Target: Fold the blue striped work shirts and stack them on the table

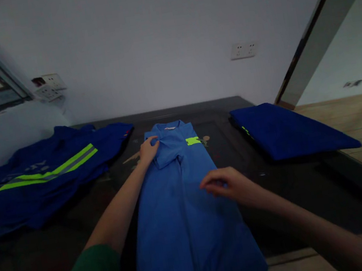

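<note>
A light blue work uniform lies lengthwise in front of me, its collar at the far end. Part of it is folded inward over the chest, and a yellow-green strip shows on the right side. My left hand is at the upper left edge near the collar, thumb and fingers closed on the cloth. Over the right half of the garment is my right hand, its fingers loosely curled together with nothing visible in them. Whether its fingertips touch the cloth I cannot tell.
A dark table stands against the wall. Dark blue clothing with a reflective stripe lies rumpled on the left. A folded dark blue garment lies at the right, one corner reaching the table's edge. Wall sockets are behind.
</note>
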{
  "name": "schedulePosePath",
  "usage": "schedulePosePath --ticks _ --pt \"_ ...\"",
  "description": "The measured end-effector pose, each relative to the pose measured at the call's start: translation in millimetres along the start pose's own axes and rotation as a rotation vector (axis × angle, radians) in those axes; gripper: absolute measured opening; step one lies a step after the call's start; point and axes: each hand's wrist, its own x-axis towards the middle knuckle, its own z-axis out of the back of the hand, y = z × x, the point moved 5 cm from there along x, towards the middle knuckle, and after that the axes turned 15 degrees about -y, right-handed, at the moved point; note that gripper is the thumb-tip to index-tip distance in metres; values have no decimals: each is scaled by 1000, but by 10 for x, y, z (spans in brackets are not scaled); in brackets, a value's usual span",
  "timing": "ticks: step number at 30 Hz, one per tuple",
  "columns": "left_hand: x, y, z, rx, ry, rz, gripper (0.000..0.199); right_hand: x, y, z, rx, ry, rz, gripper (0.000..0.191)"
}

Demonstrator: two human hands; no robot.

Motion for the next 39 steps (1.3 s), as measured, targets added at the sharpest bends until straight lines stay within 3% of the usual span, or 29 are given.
schedulePosePath --ticks 4,8,14,21,30,39 --pt "-25 83 -50 -78 -28 -9 42 1004 -620 214 -226 -188 -60 18" --pt "-4 120 -68 -47 3 11 48 1876 -1211 361 -525 -347 -258 25" --pt "5 60 -65 149 77 43 44 2633 -1741 272 -651 -418 -403 35" --pt "3 88 -111 191 111 3 43 2978 -2087 220 -692 -279 -354 25" --pt "5 17 -77 205 123 62 45 3158 -2315 245 -755 -138 -288 39" --pt "38 146 -107 153 51 58 51 3191 -2375 202 -876 -253 -254 33"
